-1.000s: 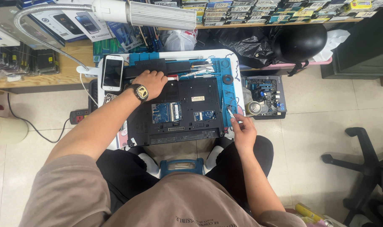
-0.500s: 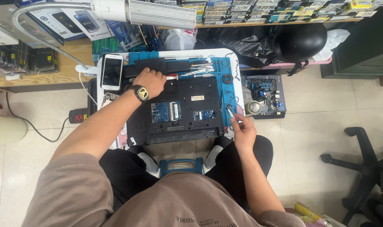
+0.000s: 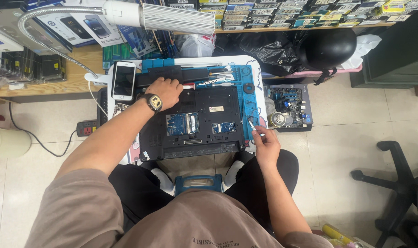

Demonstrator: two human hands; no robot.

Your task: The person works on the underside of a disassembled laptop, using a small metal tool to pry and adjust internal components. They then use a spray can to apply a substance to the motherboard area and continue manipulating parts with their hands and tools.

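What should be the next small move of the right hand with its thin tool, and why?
Probably to bring the thin tool in onto the laptop's near right corner. The right hand holds it just off the right edge of the upturned laptop, its tip seemingly over the blue mat, while the left hand presses on the far left corner to steady it.

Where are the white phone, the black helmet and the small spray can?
white phone (image 3: pixel 124 81), head view, middle of its dark screen
black helmet (image 3: pixel 326 48), head view, top of its shell
spray can (image 3: pixel 277 120), head view, its round top

Electronics repair shop: opened laptop (image 3: pixel 193 121), stacked parts boxes (image 3: pixel 282 11).
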